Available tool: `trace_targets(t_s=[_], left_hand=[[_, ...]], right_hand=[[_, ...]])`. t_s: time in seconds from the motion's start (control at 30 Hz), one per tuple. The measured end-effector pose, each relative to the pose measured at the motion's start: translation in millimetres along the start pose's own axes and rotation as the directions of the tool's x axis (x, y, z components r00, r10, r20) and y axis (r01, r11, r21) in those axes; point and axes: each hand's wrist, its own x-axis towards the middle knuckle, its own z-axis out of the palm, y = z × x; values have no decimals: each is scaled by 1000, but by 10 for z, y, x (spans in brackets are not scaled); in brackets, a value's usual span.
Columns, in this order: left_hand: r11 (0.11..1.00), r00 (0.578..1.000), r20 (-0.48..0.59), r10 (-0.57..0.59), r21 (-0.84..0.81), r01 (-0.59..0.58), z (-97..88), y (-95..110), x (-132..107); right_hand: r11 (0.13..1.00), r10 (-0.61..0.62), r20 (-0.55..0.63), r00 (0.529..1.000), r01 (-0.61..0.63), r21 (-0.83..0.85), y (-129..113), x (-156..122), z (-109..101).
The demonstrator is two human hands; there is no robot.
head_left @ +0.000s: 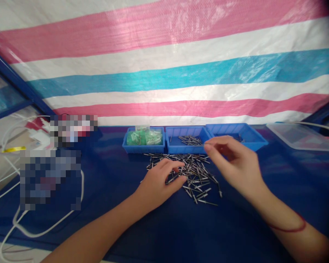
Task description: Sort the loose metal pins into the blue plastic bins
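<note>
A loose pile of small metal pins lies on the dark blue table top. My left hand rests on the pile's left side, fingers curled and pinching a pin between thumb and fingertips. My right hand hovers above the pile's right side, just in front of the middle blue bin, with thumb and forefinger pinched together; whether a pin sits between them I cannot make out. The middle bin holds several pins.
A left blue bin holds green-tinted bags of parts, a right blue bin a few pins. A clear plastic tray sits far right. White cables and blurred items lie at left. A striped tarp hangs behind.
</note>
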Motion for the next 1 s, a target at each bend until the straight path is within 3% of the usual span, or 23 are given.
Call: trace_targets(t_s=[0.1,0.13,0.23,0.37,0.63,0.8,1.0], left_hand=[[961,976,128,179,189,-201,26,-13,-29],[939,963,165,212,239,-247,41,-19,-39],[886,940,245,236,344,-312,87,-30,-62],[860,936,268,229,396,-323,119,-40,-77],[759,919,241,313,518,-395,150,-95,-72],[728,892,262,367,516,-451,141,-105,-48],[700,888,253,383,548,-458,139,-95,-35]], right_hand=[[944,-88,-225,970,9,-331,242,194,-228],[882,-127,-230,965,4,-471,333,251,-294],[830,-132,-218,967,-12,-557,549,354,-410],[835,-104,-176,979,-11,-550,591,338,-364],[886,-134,-18,991,112,-451,331,178,-104],[884,-195,117,974,226,-408,184,91,-23],[913,-143,138,980,184,-365,152,27,48]])
